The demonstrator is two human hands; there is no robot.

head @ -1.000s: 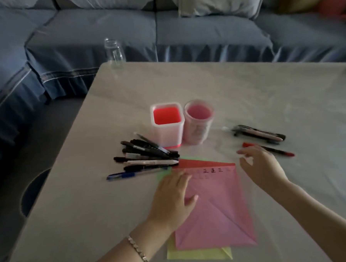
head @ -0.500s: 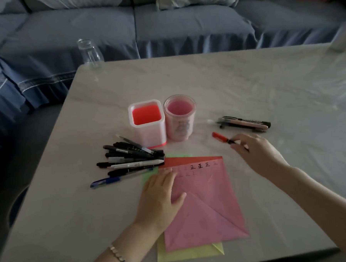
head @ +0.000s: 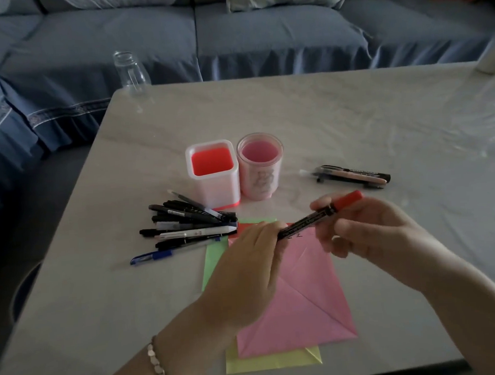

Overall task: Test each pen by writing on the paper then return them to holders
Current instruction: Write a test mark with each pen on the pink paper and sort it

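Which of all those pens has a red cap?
The pen held between the left hand and right hand above the pink paper; the other pens lie on the table.

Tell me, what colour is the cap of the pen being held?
The cap is red, on a black pen; the head view shows it best.

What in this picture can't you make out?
Head view only:
1. Marks on the pink paper: mostly covered by the left hand and the red-capped pen.
2. Lettering on that pen's barrel: too small, blurred.
3. Design on the round holder: faint, blurred.
4. Pale object at the far right: cut off by the frame edge.
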